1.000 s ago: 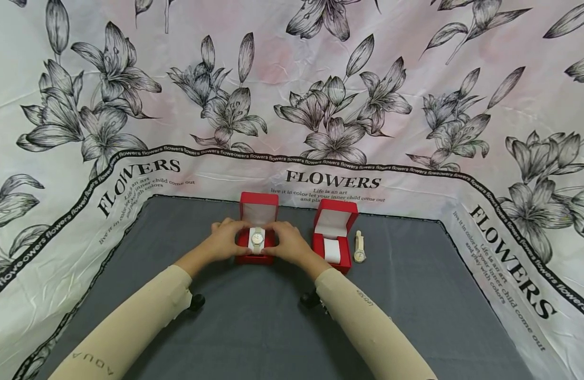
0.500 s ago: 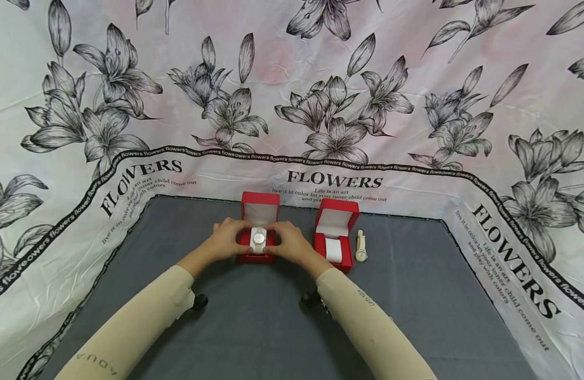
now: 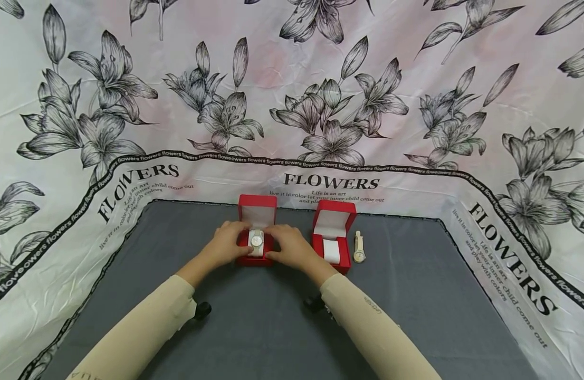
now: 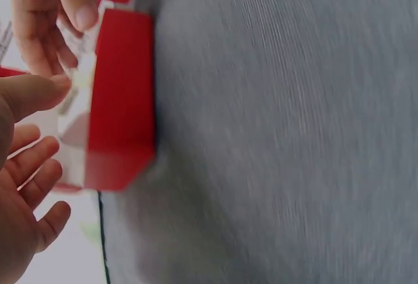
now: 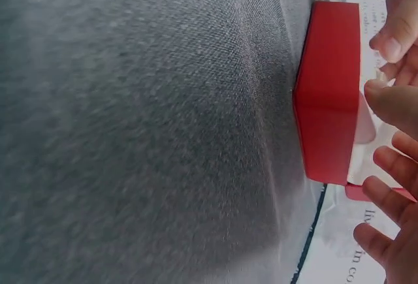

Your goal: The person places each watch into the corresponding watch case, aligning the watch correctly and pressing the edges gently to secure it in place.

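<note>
A light-strapped wristwatch (image 3: 256, 240) with a round dial sits wrapped on the white cushion inside a red watch box (image 3: 256, 261), whose lid stands raised. My left hand (image 3: 225, 244) is at the left side of that box, its thumb right by the cushion's edge. On the opposite side my right hand (image 3: 294, 248) reaches over the rim, thumb a little off the watch. Both wrist views show loosely spread fingers around the box opening: the left hand (image 4: 19, 219) in one, the right hand (image 5: 401, 232) in the other.
To the right, a second red box (image 3: 343, 264) stands with its lid up and a bare white cushion (image 3: 331, 251) inside. Beside it another wristwatch (image 3: 359, 256) lies on the grey cloth (image 3: 415, 295). A flower-printed sheet (image 3: 320, 182) rises behind the table.
The fingers have eased off the cushion, and the right thumb has drawn slightly away to the right. The watch and both boxes stay in place.
</note>
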{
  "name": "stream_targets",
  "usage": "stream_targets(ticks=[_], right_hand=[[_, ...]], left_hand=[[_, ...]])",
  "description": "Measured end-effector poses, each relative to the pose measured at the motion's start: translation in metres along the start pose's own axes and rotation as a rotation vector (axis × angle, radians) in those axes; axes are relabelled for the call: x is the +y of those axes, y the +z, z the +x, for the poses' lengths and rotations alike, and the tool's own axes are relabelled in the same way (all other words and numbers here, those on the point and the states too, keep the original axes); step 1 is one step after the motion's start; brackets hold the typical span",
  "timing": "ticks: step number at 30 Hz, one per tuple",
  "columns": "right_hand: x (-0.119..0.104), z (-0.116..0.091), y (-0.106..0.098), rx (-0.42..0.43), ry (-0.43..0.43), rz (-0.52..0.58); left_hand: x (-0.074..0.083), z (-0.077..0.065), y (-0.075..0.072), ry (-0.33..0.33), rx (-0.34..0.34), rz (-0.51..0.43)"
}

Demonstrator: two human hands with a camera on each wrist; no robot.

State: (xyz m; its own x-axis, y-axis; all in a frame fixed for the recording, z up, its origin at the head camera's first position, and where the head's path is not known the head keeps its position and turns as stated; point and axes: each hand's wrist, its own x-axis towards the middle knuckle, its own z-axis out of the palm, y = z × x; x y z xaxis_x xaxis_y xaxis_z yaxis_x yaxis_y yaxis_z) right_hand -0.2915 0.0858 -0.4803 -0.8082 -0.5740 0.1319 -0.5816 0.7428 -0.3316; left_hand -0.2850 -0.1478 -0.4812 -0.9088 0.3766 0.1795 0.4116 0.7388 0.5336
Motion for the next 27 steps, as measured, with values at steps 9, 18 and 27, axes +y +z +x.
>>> stream_targets(ticks=[9, 18, 27], right_hand=[[0.004, -0.030, -0.020, 0.094, 0.005, -0.030], [0.016, -0.070, -0.034, 0.203, 0.005, -0.043], [0.031, -0.096, -0.053, 0.277, 0.039, -0.024]], left_hand=[[0.040, -0.001, -0.001, 0.076, 0.070, -0.042], [0.079, 0.000, 0.014, 0.136, 0.057, -0.097], [0.098, 0.009, 0.034, 0.174, 0.032, -0.114]])
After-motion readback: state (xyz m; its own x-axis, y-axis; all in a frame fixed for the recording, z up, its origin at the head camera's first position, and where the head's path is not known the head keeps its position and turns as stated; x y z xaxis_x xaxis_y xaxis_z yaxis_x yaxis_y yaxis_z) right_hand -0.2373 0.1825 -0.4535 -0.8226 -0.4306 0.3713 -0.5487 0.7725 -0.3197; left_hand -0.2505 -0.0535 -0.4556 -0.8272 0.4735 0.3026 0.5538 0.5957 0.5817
